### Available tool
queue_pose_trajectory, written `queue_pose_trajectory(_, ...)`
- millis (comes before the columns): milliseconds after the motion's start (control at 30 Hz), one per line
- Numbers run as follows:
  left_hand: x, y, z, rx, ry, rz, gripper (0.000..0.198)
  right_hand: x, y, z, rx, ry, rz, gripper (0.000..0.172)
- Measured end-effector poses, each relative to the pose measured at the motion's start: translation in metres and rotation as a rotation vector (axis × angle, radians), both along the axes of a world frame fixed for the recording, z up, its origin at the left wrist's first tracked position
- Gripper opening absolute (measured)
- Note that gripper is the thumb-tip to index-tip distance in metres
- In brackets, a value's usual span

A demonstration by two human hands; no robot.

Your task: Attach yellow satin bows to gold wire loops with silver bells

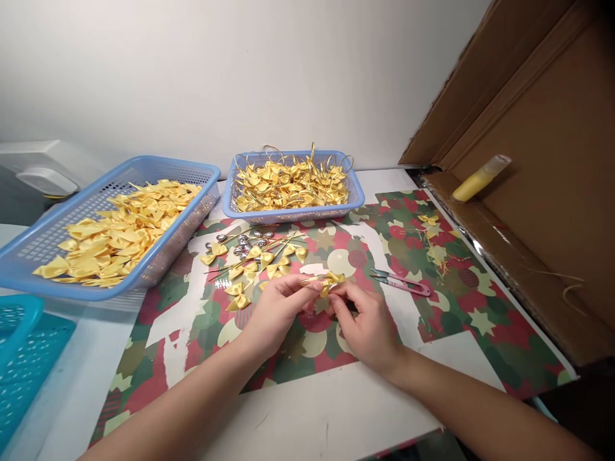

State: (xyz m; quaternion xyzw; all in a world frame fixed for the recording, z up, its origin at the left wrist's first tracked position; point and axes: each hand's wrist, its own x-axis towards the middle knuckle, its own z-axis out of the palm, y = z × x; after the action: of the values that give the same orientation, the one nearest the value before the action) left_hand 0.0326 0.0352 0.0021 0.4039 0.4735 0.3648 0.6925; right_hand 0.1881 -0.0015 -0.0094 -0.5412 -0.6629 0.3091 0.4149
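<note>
Between my two hands, over the middle of the patterned paper, is a yellow ribbon bow. My left hand pinches its left side, where a thin gold strand shows. With thumb and forefinger my right hand grips the right side; a small shiny bit shows at those fingertips. Just beyond my left hand lie several loose yellow bows, gold cords and silver bells or beads. To the right of my right hand rest pink thread snips.
A blue basket of bows with gold cords stands at the back. Another blue basket of plain bows is at left, above a teal basket. Thread scraps lie at right, beside a cardboard box holding a yellow tube.
</note>
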Motion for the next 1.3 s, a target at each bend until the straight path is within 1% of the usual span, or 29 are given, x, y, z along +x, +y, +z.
queue_pose_trajectory(100, 0.002, -0.002, 0.003, 0.054, 0.075, 0.024, 0.017, 0.0, 0.0, -0.002, 0.065, -0.068, -0.006, 0.019)
queue_pose_trajectory(233, 0.006, -0.005, 0.006, 0.088, 0.138, 0.057, 0.017, -0.001, 0.0, -0.001, 0.136, -0.075, -0.02, 0.02)
queue_pose_trajectory(433, 0.009, -0.006, 0.006, 0.096, 0.096, 0.053, 0.019, 0.0, 0.001, 0.0, 0.118, -0.033, -0.025, 0.02)
queue_pose_trajectory(600, 0.007, -0.005, 0.002, 0.076, 0.089, 0.035, 0.02, -0.002, 0.002, -0.003, 0.156, -0.08, -0.021, 0.019)
queue_pose_trajectory(667, 0.005, -0.003, 0.001, 0.074, 0.086, 0.042, 0.02, 0.0, 0.001, -0.001, 0.247, -0.098, -0.019, 0.015)
queue_pose_trajectory(733, 0.004, -0.001, 0.002, 0.077, 0.087, 0.065, 0.021, 0.005, 0.0, 0.005, 0.394, -0.103, -0.036, 0.011)
queue_pose_trajectory(800, 0.003, 0.001, 0.002, 0.08, 0.099, 0.09, 0.023, 0.012, 0.0, 0.012, 0.512, -0.07, -0.083, 0.017)
queue_pose_trajectory(833, 0.003, 0.002, 0.002, 0.08, 0.106, 0.098, 0.024, 0.016, 0.001, 0.015, 0.527, -0.039, -0.113, 0.021)
queue_pose_trajectory(867, 0.002, 0.003, 0.002, 0.078, 0.112, 0.096, 0.025, 0.019, 0.002, 0.018, 0.504, -0.008, -0.135, 0.024)
queue_pose_trajectory(900, 0.002, 0.004, 0.002, 0.074, 0.114, 0.088, 0.025, 0.022, 0.005, 0.019, 0.448, 0.012, -0.142, 0.025)
queue_pose_trajectory(967, 0.002, 0.005, 0.001, 0.071, 0.115, 0.066, 0.023, 0.025, 0.01, 0.018, 0.289, 0.04, -0.119, 0.027)
queue_pose_trajectory(1033, 0.001, 0.004, 0.0, 0.082, 0.116, 0.052, 0.021, 0.024, 0.015, 0.015, 0.142, 0.084, -0.08, 0.022)
queue_pose_trajectory(1100, 0.001, 0.004, 0.0, 0.117, 0.124, 0.053, 0.019, 0.024, 0.016, 0.012, 0.067, 0.128, -0.062, 0.012)
queue_pose_trajectory(1167, -0.001, 0.003, 0.0, 0.177, 0.149, 0.071, 0.019, 0.025, 0.015, 0.014, 0.076, 0.135, -0.029, 0.007)
queue_pose_trajectory(1200, -0.002, 0.002, 0.001, 0.219, 0.173, 0.086, 0.019, 0.026, 0.014, 0.016, 0.115, 0.122, 0.005, 0.009)
queue_pose_trajectory(1267, -0.004, 0.002, 0.001, 0.345, 0.252, 0.106, 0.018, 0.029, 0.012, 0.022, 0.255, 0.07, 0.076, 0.012)
queue_pose_trajectory(1300, -0.005, 0.001, 0.001, 0.435, 0.308, 0.108, 0.017, 0.031, 0.012, 0.024, 0.335, 0.04, 0.081, 0.013)
